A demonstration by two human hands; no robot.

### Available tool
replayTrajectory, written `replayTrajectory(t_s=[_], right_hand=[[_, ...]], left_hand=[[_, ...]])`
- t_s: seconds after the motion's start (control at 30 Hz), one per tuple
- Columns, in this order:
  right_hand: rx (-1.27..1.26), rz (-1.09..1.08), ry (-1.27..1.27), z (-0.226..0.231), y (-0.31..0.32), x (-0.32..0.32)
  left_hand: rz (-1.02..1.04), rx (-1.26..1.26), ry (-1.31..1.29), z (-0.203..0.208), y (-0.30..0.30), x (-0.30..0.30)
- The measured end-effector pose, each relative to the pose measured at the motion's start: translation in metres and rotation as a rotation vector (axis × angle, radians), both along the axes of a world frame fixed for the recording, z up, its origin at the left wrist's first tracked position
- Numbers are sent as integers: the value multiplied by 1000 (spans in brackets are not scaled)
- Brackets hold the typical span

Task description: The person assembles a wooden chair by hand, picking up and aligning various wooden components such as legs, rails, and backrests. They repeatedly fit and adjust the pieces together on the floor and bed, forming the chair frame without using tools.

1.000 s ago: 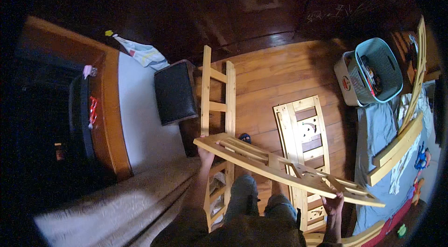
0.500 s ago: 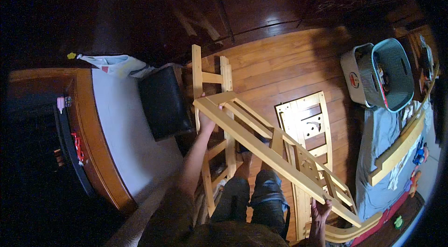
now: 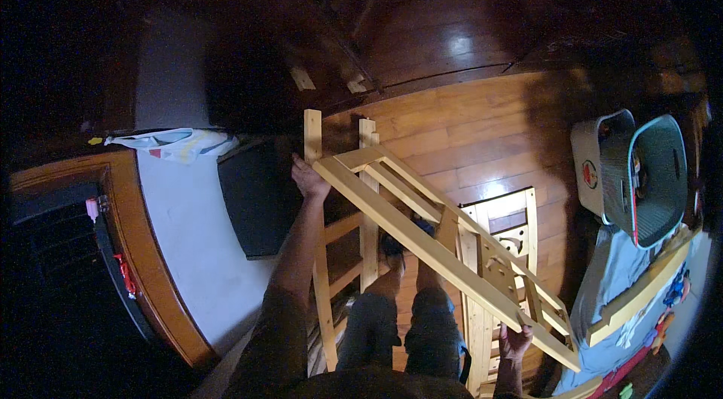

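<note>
A long pale wooden bed rail (image 3: 422, 248) with slats slants across in front of my legs, its upper left end beside an upright wooden ladder (image 3: 368, 207). My right hand (image 3: 515, 342) is closed round the rail's lower edge near its right end. Up at the other end, my left hand (image 3: 310, 179) lies over the ladder's left post, just beside the rail's corner. Its fingers look closed on the post, though part of the grip is hidden. Behind the rail, a wooden panel with cut-out shapes (image 3: 533, 248) is on the floor.
Two plastic baskets (image 3: 657, 180) stand at the right, by grey-blue cloth (image 3: 591, 286) and another wooden board (image 3: 640, 290). A black box-like object (image 3: 256, 199) sits left of the ladder, beside a pale surface (image 3: 181, 226). Dark glossy panels (image 3: 452, 37) span the far side.
My left hand has come off the rail's end and shifted left onto the ladder post. My right hand keeps its hold, and the rail has barely moved. The view has tilted slightly.
</note>
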State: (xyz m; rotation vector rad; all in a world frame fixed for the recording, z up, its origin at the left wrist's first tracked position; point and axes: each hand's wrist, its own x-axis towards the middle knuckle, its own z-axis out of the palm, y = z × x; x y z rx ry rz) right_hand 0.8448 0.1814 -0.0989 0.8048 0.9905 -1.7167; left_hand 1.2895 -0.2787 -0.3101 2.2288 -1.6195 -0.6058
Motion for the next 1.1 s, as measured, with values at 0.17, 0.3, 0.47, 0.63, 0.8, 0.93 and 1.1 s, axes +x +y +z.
replayTrajectory(t_s=[0.17,0.3,0.47,0.63,0.8,0.93,1.1], right_hand=[[134,166,75,-1,-19,-23],[192,89,160,11,-18,-12],[229,171,176,-1,-21,-14],[181,210,162,1,-38,1],[194,199,180,-1,-24,1],[175,135,128,-8,-4,-6],[165,155,138,-5,-8,-4]], left_hand=[[470,220,936,-60,14,101],[-56,520,100,-48,6,46],[125,496,653,-63,32,88],[223,617,611,-17,26,52],[184,442,755,5,46,48],[33,431,526,8,61,61],[303,449,591,31,94,47]])
